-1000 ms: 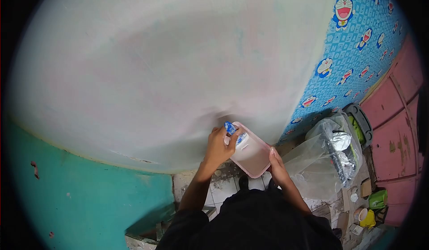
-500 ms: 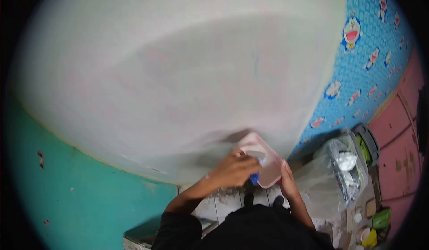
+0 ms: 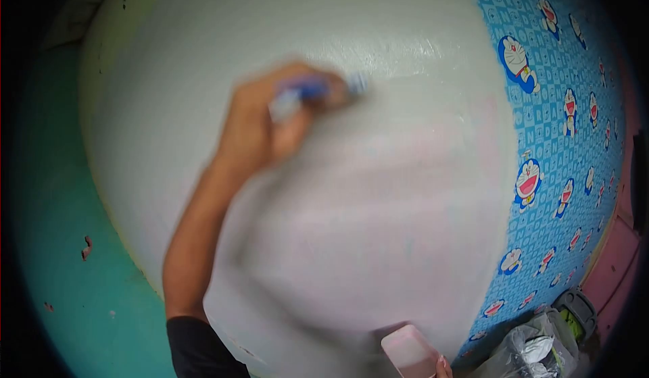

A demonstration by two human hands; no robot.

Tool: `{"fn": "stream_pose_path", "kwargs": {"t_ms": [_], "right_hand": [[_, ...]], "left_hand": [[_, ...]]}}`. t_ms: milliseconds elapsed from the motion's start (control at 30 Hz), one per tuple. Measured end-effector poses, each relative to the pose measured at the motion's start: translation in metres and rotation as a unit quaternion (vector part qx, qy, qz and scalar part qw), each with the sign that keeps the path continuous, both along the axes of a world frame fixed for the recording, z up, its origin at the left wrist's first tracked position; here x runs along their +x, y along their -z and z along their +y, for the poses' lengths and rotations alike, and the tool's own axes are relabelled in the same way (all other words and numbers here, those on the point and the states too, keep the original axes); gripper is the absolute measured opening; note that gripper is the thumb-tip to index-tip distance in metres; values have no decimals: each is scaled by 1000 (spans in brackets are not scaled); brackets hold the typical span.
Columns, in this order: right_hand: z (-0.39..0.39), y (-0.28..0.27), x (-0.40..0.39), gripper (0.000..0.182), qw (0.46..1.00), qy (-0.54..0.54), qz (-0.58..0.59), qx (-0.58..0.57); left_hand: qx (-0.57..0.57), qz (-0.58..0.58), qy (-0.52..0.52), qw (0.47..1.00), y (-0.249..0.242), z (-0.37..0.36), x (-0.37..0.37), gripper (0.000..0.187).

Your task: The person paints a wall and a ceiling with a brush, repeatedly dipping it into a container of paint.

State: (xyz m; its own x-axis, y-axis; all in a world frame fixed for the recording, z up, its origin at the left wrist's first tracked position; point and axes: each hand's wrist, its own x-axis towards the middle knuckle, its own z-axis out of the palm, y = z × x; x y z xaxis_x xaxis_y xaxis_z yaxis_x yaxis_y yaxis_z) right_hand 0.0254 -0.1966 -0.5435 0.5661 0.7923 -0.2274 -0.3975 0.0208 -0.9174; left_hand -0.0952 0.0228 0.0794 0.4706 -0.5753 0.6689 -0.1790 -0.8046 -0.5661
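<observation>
My left hand is raised against the pale wall, fingers wrapped round a blue-handled paintbrush. Motion blurs the brush, and its far end lies close over the wall surface. Glossy wet streaks shine on the wall just above and right of it. Low in the view, my right hand grips the side of a shallow pink plastic tub; only its fingers show. The tub is tilted, with its lower part cut off by the frame edge.
Blue cartoon wallpaper borders the pale wall on the right. A green wall section lies at the left. At lower right stand a clear plastic bag with silvery contents and a grey bin, beside a pink panel.
My left hand has lifted the paintbrush out of the pink tub and up to the wall. The view has tilted upward, so the tub and my right hand now sit at the bottom edge.
</observation>
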Motion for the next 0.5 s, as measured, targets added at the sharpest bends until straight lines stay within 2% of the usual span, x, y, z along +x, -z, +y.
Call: {"fn": "stream_pose_path", "kwargs": {"t_ms": [33, 100, 167, 267, 400, 433, 467, 500], "right_hand": [[-3, -9, -3, 71, 1000, -1, 4, -4], [-5, -12, -5, 66, 1000, 23, 17, 9], [-8, -14, -5, 65, 998, 30, 52, 15], [-11, -13, -7, 64, 993, 42, 112, 24], [-15, 9, -1, 61, 989, -9, 146, -1], [-18, 11, 0, 61, 991, -15, 134, -10], [-19, 10, 0, 61, 992, -16, 125, -13], [-19, 8, 1, 61, 993, -15, 115, -15]], "left_hand": [[42, -59, -33, 997, -35, -5, 6, 28], [121, -132, -16, 984, -104, 2, 19, 32], [49, -189, -45, 980, -151, -10, 28, 16], [75, -243, -49, 966, -206, -7, 42, 18], [123, -273, -102, 949, -228, 15, 54, 20], [129, -275, -122, 945, -224, 22, 57, 20], [158, -250, -73, 952, -216, 32, 63, 16], [167, -266, -90, 945, -202, 39, 64, 20]]}}
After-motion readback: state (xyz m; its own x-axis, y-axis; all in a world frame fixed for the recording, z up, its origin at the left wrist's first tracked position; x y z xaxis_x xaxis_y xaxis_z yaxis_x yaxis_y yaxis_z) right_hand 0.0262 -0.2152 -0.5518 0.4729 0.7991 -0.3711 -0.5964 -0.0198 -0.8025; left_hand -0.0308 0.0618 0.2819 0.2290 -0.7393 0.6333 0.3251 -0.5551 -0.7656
